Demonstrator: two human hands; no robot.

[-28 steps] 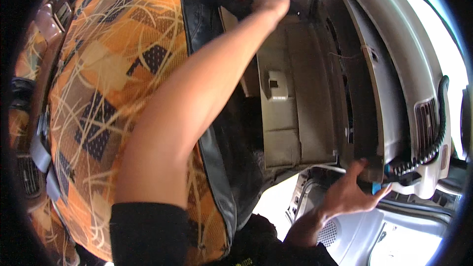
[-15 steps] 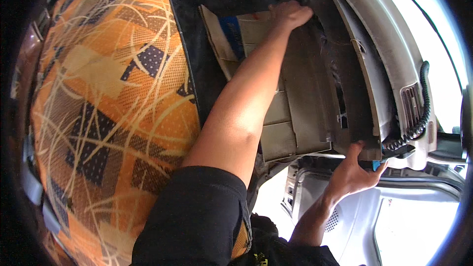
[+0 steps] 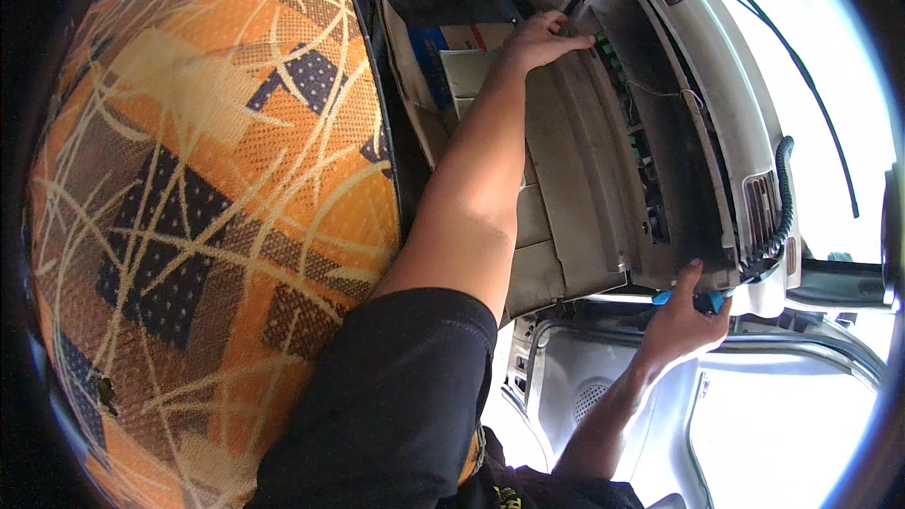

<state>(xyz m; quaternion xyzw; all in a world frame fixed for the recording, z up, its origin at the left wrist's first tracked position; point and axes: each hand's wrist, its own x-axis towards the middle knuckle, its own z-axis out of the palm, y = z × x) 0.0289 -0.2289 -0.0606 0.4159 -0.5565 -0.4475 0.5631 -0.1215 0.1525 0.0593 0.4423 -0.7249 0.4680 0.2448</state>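
Observation:
My left hand (image 3: pixel 542 41) reaches to the far end of a long grey-brown dashboard panel (image 3: pixel 580 151), its fingers closed over the edge and its thumb pointing right. Beside that panel a long gap shows green parts (image 3: pixel 633 143) inside the dashboard (image 3: pixel 735 123). My right hand (image 3: pixel 686 328) is at the near end of the dashboard, thumb up against the dark inner strip (image 3: pixel 693 198). Across its palm lies a blue-and-black handled tool (image 3: pixel 702 302); its working end cannot be made out.
An orange patterned seat (image 3: pixel 217 226) fills the left side. Opened cardboard (image 3: pixel 415 66) lies between seat and dashboard. A black coiled cable (image 3: pixel 784 193) hangs near the air vent (image 3: pixel 760 212). An open vehicle door (image 3: pixel 603 358) stands at lower right.
The gap beside the panel has widened, baring green parts. My left hand has shifted slightly left with the panel edge. More of the blue tool shows in my right hand. The view has shifted.

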